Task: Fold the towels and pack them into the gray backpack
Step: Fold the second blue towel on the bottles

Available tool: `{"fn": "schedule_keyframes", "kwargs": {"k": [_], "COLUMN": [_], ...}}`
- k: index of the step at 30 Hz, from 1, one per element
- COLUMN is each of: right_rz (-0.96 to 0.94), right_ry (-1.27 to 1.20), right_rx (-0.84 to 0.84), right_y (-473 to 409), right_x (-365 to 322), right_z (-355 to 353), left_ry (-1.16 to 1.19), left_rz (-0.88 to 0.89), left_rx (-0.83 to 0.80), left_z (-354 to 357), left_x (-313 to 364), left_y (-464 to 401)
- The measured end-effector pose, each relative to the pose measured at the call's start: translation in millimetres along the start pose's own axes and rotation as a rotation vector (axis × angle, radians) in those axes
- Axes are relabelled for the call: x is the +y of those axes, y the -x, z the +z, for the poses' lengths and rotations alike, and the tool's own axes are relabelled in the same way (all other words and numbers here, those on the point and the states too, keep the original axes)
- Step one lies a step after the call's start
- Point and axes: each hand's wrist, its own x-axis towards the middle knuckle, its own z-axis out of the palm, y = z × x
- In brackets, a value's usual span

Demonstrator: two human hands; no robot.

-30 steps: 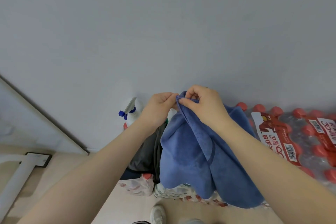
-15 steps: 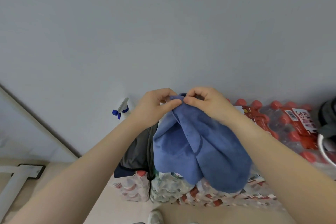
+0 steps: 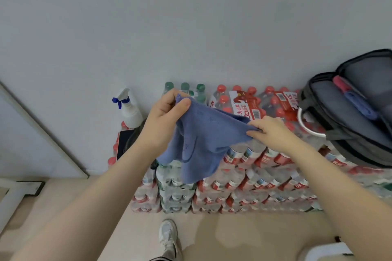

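A blue towel (image 3: 203, 142) hangs in the air in front of me, stretched between both hands. My left hand (image 3: 165, 118) pinches its upper left corner between thumb and fingers. Its right edge is gripped by my right hand (image 3: 269, 131), lower and further right. The rest of the cloth droops below. The gray backpack (image 3: 350, 121) lies open on the stacked bottle packs at the right. Pink and blue folded cloths (image 3: 354, 99) show inside its main compartment.
Shrink-wrapped packs of water bottles (image 3: 244, 178) are stacked against the wall under the towel. A white spray bottle (image 3: 129, 108) and a phone (image 3: 124, 144) sit on the left end. My shoe (image 3: 168, 237) stands on the beige floor below.
My hands were together at the towel's top; the right hand has slid right and down along the edge, spreading the cloth. The view has dropped and turned right, bringing the backpack in.
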Motion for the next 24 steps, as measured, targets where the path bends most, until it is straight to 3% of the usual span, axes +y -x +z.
{"fn": "schedule_keyframes", "kwargs": {"k": [5,9,14,15,17,20,21,24], "right_rz": [0.134,0.236,0.129,0.160,0.252,0.303,0.301,0.288], "right_ry": [0.231,0.243,0.249,0.206,0.185,0.383,0.377,0.279], "right_rx": [-0.039,-0.050,0.691,0.730,0.612,0.345,0.352,0.458], "right_y": [74,116,143,146,147,148,150,151], "right_x": [23,34,39,37,39,52,56,63], "right_z": [18,26,26,23,19,30,34,37], "left_ry": [-0.068,-0.288,-0.301,-0.310,-0.528,-1.127,-1.165,-0.897], "left_rz": [-0.016,-0.124,0.085,0.091,-0.035,-0.346,-0.348,-0.213], "left_rx": [0.096,0.225,0.449,0.453,0.322,-0.202,-0.238,-0.025], "left_z": [23,24,34,34,24,18,21,29], "left_x": [1,-10,0,1,-5,-19,-21,-18], "left_y": [53,73,97,97,92,89,92,93]}}
